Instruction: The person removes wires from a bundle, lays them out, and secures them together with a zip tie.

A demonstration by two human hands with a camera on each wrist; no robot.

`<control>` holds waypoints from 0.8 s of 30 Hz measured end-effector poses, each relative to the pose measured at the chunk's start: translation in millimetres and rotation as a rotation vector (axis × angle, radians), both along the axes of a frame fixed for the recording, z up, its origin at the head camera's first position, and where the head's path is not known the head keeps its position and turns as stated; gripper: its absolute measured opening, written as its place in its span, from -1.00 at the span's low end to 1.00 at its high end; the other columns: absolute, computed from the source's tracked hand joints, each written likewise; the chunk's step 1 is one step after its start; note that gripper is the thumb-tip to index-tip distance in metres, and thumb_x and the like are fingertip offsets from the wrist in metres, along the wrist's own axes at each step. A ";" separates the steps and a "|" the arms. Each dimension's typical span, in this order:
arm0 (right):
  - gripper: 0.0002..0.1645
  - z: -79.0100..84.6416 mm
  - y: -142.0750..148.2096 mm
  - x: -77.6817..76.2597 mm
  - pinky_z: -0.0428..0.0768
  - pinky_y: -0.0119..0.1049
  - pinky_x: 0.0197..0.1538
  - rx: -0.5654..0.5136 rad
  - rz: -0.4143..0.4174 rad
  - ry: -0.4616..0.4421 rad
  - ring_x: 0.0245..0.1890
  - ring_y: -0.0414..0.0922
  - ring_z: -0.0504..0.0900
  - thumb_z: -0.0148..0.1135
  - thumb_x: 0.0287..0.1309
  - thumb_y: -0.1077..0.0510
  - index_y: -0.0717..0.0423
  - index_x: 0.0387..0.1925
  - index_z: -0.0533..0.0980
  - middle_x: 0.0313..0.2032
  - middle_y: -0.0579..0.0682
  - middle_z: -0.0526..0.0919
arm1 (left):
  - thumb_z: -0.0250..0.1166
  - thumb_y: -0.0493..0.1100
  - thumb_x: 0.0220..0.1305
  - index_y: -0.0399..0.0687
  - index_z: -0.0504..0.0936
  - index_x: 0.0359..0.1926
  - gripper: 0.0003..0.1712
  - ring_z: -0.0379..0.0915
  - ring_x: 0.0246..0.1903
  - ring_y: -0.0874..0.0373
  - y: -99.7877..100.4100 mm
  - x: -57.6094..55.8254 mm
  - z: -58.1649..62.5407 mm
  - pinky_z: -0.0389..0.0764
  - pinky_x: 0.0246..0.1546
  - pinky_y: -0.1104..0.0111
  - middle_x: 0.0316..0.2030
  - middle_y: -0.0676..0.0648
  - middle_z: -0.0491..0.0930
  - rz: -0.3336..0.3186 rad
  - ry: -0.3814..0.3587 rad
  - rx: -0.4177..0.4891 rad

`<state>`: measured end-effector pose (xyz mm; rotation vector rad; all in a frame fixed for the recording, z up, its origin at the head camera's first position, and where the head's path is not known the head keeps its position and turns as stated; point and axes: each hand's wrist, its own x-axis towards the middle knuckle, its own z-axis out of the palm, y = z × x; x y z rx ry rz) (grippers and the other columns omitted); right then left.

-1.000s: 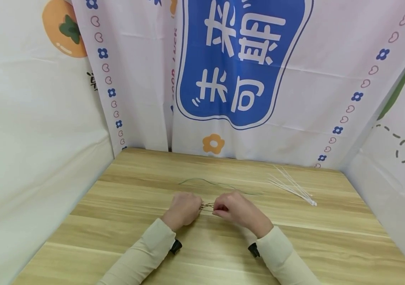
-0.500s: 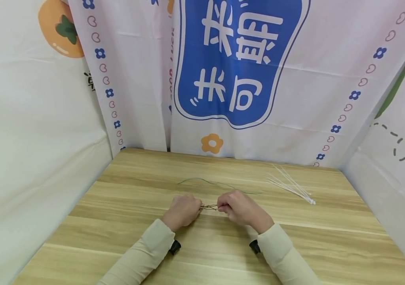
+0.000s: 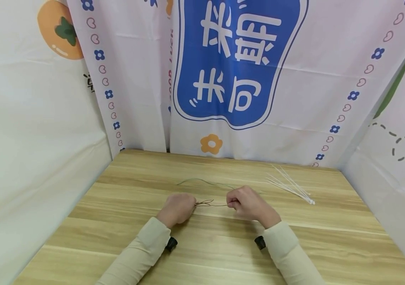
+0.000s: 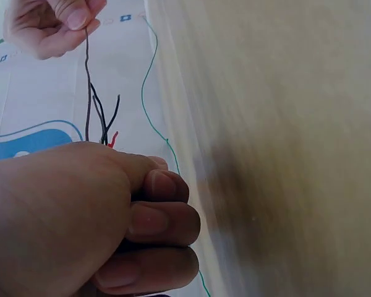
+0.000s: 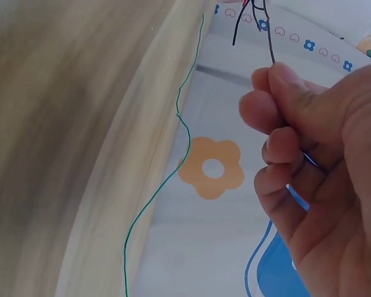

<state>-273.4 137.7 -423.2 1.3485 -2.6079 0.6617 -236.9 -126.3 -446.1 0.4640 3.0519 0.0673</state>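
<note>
My left hand (image 3: 179, 208) grips a small bundle of thin wires, their free ends fanning out toward the right. Black wire ends (image 4: 116, 106) and a short red wire end (image 4: 113, 140) stick up past its thumb and forefinger in the left wrist view. Between both hands runs one brown wire (image 4: 88, 74), drawn nearly straight. My right hand (image 3: 250, 205) pinches the far end of that wire between thumb and forefinger, its other fingers curled. The part of the bundle inside the left fist is hidden.
Behind the hands a wavy green wire (image 3: 198, 179) lies on the wooden table (image 3: 202, 253). Several white cable ties (image 3: 292, 187) lie at the back right. A printed cloth (image 3: 141, 79) hangs behind the table, with more cloth at both sides.
My right hand has moved right and the left hand slightly left, so the gap between them is wider. One brown wire now stretches alone from the bundle to the right hand.
</note>
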 end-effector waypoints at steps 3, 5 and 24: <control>-0.69 0.8 4.2 -2.5 0.37 -0.46 -0.39 0.011 -0.024 -0.032 -0.59 -0.40 0.22 0.20 0.28 0.47 0.10 -0.51 0.62 -0.60 -0.25 0.43 | 0.10 -0.08 0.64 -0.01 0.59 -0.46 -0.58 0.25 -0.56 0.13 -3.1 -0.5 1.4 0.42 -0.54 0.18 -0.57 -0.02 0.48 0.004 -0.013 0.024; -0.69 1.1 6.7 -4.5 0.38 -0.45 -0.38 0.016 -0.042 -0.049 -0.59 -0.39 0.24 0.20 0.29 0.46 0.09 -0.50 0.63 -0.60 -0.25 0.45 | 0.11 -0.09 0.64 -0.03 0.59 -0.45 -0.60 0.27 -0.55 0.12 -5.0 -0.9 2.6 0.43 -0.53 0.17 -0.57 -0.03 0.48 0.006 -0.016 0.028; -0.74 -8.4 32.7 -19.1 0.43 -0.41 -0.35 0.047 -0.172 -0.108 -0.59 -0.36 0.33 0.29 0.33 0.36 0.03 -0.47 0.64 -0.60 -0.27 0.48 | 0.18 -0.08 0.61 0.01 0.54 -0.45 -0.63 0.27 -0.53 0.13 -11.6 0.8 4.9 0.42 -0.43 0.16 -0.58 0.01 0.42 0.005 -0.062 0.047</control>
